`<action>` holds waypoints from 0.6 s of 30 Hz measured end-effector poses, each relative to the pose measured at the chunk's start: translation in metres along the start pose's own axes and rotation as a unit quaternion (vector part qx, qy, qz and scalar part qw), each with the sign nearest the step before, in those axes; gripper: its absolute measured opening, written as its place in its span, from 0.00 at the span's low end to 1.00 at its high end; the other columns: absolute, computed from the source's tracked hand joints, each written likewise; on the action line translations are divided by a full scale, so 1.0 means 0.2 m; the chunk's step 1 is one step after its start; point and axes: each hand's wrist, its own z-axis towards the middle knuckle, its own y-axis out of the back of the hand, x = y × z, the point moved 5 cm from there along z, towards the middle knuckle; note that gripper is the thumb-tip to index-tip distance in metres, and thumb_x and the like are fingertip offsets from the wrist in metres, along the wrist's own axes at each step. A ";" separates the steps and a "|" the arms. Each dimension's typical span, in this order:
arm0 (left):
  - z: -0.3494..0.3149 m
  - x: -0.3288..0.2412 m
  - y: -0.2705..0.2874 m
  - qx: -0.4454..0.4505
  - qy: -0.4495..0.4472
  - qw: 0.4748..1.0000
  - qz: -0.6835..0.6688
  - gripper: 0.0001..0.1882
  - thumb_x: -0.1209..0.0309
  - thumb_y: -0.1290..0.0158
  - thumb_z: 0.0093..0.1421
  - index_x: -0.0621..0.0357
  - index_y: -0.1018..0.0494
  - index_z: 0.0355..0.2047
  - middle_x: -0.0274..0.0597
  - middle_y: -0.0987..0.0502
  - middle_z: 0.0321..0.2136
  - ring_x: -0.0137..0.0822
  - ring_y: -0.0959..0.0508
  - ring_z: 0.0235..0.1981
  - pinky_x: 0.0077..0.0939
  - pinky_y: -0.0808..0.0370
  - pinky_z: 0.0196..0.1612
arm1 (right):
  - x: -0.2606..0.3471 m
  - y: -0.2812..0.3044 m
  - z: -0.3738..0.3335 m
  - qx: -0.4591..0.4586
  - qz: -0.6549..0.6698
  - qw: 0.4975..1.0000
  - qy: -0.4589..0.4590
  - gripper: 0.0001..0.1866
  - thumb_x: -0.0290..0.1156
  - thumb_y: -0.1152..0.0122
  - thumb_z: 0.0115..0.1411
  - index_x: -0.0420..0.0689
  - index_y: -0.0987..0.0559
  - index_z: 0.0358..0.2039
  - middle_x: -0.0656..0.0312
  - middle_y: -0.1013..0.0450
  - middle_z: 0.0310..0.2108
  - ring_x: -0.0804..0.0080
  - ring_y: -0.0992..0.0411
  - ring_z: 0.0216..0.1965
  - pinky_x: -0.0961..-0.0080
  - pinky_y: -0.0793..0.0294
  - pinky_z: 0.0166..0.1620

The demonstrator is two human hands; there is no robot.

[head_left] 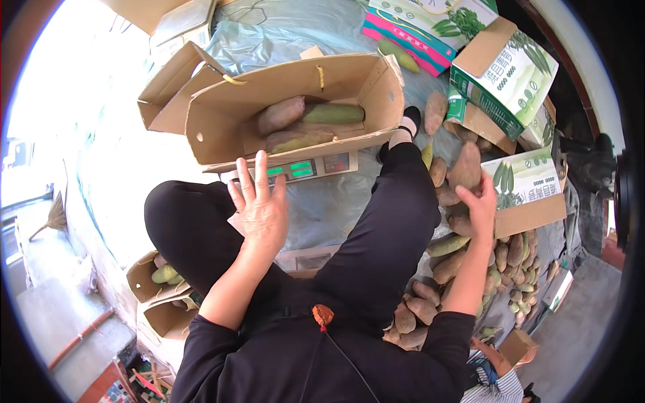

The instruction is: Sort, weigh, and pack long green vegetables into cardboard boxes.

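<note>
My right hand [479, 202] is closed round the lower end of a large reddish-brown oblong vegetable [466, 166], held over a pile of similar ones to the right of my leg. With fingers spread and nothing in it, my left hand [260, 208] hovers in front of an open cardboard carton [222, 107]. Inside the carton lie a reddish-brown vegetable [282, 114], a long green one [334, 113] and a greenish-brown one [300, 139]. The carton rests on a digital scale [340, 163] with lit green displays, its platform hidden underneath.
Printed green-and-white cartons [504, 74] stand at the far right, and another with an open flap [531, 207] lies beside the pile. More brown and green vegetables [514, 262] spread to the right. Smaller cartons [143, 277] sit at my left. A person in striped clothing [507, 388] is at lower right.
</note>
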 end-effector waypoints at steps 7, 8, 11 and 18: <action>0.00 0.04 0.02 -0.027 -0.005 1.000 -0.013 0.25 0.70 0.36 0.44 0.55 0.25 0.46 0.48 0.57 0.67 0.61 0.58 0.68 0.66 0.50 0.61 | 0.84 -0.49 0.14 0.123 -0.154 0.960 0.198 0.36 0.27 0.30 0.41 0.40 0.31 0.54 0.56 0.30 0.49 0.65 0.32 0.51 0.69 0.34 0.54; -0.01 0.07 0.02 -0.036 0.000 0.999 -0.019 0.24 0.70 0.38 0.45 0.55 0.25 0.46 0.48 0.55 0.67 0.61 0.58 0.68 0.67 0.50 0.61 | 0.89 -0.60 0.14 0.149 -0.195 0.942 0.227 0.36 0.28 0.30 0.40 0.42 0.30 0.54 0.55 0.30 0.49 0.63 0.32 0.51 0.68 0.35 0.55; -0.02 0.06 0.00 -0.093 -0.017 0.994 -0.048 0.15 0.72 0.47 0.51 0.56 0.24 0.41 0.48 0.52 0.67 0.61 0.55 0.67 0.70 0.50 0.60 | 0.90 -0.82 0.17 0.207 -0.271 0.897 0.282 0.34 0.29 0.30 0.40 0.44 0.28 0.52 0.52 0.30 0.50 0.57 0.33 0.50 0.65 0.35 0.55; -0.04 0.04 0.04 -0.079 -0.026 0.993 -0.088 0.15 0.72 0.47 0.50 0.57 0.26 0.41 0.47 0.54 0.67 0.60 0.56 0.68 0.71 0.51 0.60 | 0.51 -0.58 0.25 0.092 -0.092 0.980 0.150 0.23 0.25 0.39 0.54 0.40 0.28 0.52 0.56 0.29 0.49 0.68 0.32 0.50 0.70 0.33 0.53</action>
